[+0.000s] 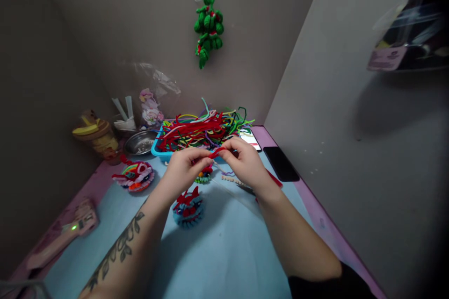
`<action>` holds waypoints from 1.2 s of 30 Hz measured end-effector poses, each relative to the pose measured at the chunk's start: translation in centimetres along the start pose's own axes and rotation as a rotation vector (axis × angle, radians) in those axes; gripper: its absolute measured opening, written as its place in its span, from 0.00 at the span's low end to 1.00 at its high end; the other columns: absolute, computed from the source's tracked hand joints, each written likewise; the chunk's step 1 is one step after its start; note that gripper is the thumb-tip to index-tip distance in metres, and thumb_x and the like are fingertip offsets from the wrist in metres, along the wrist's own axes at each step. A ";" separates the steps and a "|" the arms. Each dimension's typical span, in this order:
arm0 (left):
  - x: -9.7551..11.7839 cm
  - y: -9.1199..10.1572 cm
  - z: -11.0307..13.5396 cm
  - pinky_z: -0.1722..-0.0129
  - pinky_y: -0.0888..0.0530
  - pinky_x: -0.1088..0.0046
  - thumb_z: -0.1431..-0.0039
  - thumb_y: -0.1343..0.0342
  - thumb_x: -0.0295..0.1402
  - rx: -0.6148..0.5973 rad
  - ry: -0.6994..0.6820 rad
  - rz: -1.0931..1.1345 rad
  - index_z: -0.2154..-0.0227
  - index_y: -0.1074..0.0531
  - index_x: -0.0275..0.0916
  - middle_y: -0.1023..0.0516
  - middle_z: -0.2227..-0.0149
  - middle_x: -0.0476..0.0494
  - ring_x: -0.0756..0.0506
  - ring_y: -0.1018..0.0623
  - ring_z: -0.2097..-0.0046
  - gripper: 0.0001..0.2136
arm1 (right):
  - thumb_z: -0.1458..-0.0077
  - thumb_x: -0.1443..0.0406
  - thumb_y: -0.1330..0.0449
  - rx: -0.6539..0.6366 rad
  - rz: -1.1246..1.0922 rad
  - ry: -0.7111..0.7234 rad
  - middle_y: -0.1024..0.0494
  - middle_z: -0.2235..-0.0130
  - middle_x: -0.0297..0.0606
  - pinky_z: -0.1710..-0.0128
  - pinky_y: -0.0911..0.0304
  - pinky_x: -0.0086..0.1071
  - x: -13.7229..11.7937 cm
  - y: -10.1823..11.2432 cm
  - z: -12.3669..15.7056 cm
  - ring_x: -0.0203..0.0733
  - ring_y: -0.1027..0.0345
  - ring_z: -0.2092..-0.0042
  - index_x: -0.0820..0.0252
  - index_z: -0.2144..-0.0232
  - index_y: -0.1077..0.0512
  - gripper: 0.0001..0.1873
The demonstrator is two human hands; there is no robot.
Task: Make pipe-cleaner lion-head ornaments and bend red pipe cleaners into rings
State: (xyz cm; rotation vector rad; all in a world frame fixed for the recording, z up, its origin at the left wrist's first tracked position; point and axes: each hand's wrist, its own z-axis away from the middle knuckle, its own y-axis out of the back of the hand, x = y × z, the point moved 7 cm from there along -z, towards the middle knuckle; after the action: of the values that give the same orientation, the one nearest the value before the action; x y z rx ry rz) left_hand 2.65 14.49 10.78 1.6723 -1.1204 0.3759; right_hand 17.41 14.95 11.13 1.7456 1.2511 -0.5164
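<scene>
A short red pipe cleaner (217, 152) stretches between my two hands. My left hand (185, 167) pinches one end, and the fingers of my right hand (244, 161) are closed on the other. Both hands are raised above the blue mat, in front of a blue basket (161, 153) heaped with pipe cleaners (196, 133) in red, green, yellow and other colours. Below my left hand stands a small blue-and-red fuzzy figure (188, 208). Another colourful piece (203, 176) sits just behind, partly hidden by my hands.
A pink, white and orange fuzzy figure (135, 175) lies at left, near a metal bowl (140, 143). A pink hot glue gun (66, 233) with a green light is at far left. Scissors (245, 188) lie partly under my right wrist, and a black phone (281, 163) rests at right.
</scene>
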 end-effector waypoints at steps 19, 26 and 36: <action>2.3 -1.2 0.3 0.72 0.35 0.76 0.43 0.47 0.32 -0.004 -0.100 0.052 0.78 0.29 0.37 0.31 0.78 0.50 0.51 0.31 0.73 0.10 | 0.56 0.57 0.38 0.268 -0.823 -0.296 0.40 0.81 0.27 0.79 0.50 0.27 2.7 -2.3 1.0 0.30 0.50 0.80 0.57 0.77 0.36 0.12; 1.8 -0.3 0.2 0.73 0.35 0.77 0.44 0.47 0.33 -0.066 -0.068 0.041 0.78 0.30 0.37 0.31 0.77 0.50 0.51 0.31 0.73 0.09 | 0.53 0.58 0.37 0.115 -0.616 -0.179 0.31 0.75 0.31 0.76 0.44 0.28 1.9 -1.3 0.3 0.33 0.42 0.75 0.58 0.75 0.30 0.10; 3.0 1.1 0.6 0.61 0.32 0.67 0.40 0.48 0.33 0.015 -0.279 -0.358 0.67 0.24 0.39 0.23 0.68 0.45 0.46 0.28 0.64 0.07 | 0.46 0.68 0.42 -0.116 0.126 0.157 0.26 0.70 0.34 0.64 0.41 0.32 -1.1 0.2 0.5 0.37 0.34 0.67 0.57 0.72 0.27 0.05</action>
State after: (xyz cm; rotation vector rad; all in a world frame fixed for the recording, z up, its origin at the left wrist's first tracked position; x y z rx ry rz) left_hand 3.13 12.45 13.31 1.9361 -0.9881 -0.0801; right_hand 17.23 13.90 11.84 1.7791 1.2437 -0.2326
